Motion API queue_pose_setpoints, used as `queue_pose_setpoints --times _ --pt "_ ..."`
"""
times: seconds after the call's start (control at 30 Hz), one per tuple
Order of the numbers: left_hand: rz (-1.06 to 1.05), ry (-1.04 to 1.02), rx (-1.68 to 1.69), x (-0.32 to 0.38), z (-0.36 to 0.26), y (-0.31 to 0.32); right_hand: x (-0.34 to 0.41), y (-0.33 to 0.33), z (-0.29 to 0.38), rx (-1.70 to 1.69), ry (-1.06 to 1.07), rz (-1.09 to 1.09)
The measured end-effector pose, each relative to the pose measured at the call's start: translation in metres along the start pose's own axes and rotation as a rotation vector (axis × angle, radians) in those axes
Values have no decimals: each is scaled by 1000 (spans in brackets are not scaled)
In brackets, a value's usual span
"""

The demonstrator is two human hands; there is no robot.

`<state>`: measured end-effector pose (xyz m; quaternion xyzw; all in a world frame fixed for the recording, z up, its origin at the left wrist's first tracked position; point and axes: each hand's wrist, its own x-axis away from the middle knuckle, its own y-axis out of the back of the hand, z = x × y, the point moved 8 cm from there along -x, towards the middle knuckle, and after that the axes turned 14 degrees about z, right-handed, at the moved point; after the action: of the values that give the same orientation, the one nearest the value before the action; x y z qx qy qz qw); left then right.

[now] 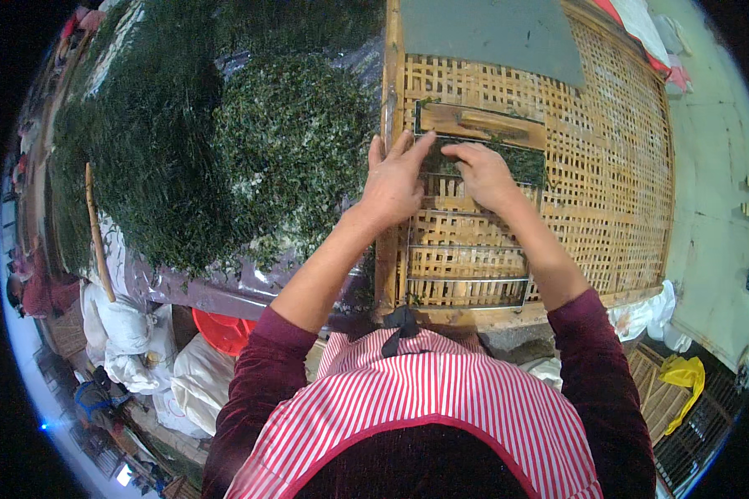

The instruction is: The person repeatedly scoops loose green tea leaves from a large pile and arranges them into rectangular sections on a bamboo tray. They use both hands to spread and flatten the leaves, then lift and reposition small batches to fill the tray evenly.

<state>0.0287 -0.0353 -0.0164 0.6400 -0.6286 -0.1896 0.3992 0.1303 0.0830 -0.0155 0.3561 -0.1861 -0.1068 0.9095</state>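
A narrow metal frame point(468, 280) split into several slots lies on a woven bamboo mat point(605, 156). A wooden block with a raised grip point(484, 125) sits in its far slot. Dark green shredded leaves point(521, 163) fill the slot just nearer to me. My left hand point(396, 181) rests at the frame's left side, fingers spread, with the fingertips by the block's near edge. My right hand point(484, 174) reaches over the leaf-filled slot with bent fingers. Its fingertips are at the leaves, and whether they pinch any is hidden.
Left of the wooden rail point(388, 249) lies a large heap of dark green leaves point(287, 137) on purple plastic sheeting point(200, 290). A wooden stick point(97, 234) leans there. A grey-green sheet point(487, 34) covers the mat's far end. White sacks point(125, 324) and a red basin point(221, 330) stand below left.
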Motion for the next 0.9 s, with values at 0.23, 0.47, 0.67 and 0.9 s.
queue_pose_setpoints --times 0.23,0.47,0.67,0.9 --pt "-121 22 400 32 34 28 16 -15 40 379 262 -80" --pt "-111 92 24 42 20 0 6 2 -14 -105 18 -213" --pt "-149 -65 -297 21 -27 -17 55 35 -30 290 -53 -384" --pt "-72 -48 -385 -2 -39 -24 58 -13 -18 360 -8 -149"
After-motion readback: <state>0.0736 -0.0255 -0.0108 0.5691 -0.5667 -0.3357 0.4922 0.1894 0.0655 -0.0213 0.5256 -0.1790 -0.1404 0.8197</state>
